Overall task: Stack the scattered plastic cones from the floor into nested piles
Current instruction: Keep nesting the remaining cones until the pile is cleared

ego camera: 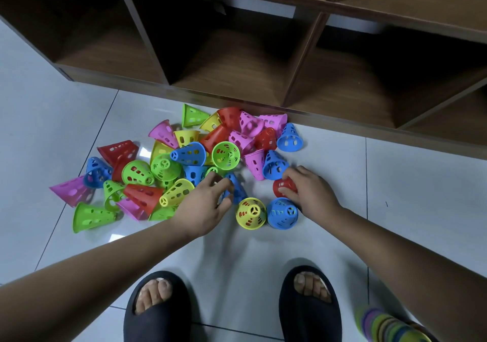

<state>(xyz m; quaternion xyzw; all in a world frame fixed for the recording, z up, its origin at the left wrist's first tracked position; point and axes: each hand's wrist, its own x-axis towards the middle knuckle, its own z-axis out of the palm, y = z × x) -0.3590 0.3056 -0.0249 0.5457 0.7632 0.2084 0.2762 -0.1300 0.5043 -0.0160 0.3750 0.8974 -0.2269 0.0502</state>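
Cones (pixel 188 154) in red, blue, green, yellow and pink lie scattered on the tiled floor (pixel 395 183), just in front of a wooden shelf unit (pixel 237 59). The right hand (pixel 308 191) has its fingers curled round a red cone (pixel 283 186) at the heap's right edge. The left hand (pixel 208 204) is at a blue cone (pixel 238 191), fingers half-curled and blurred; I cannot tell whether they grip it. A nested pile (pixel 387 326) sits near right.
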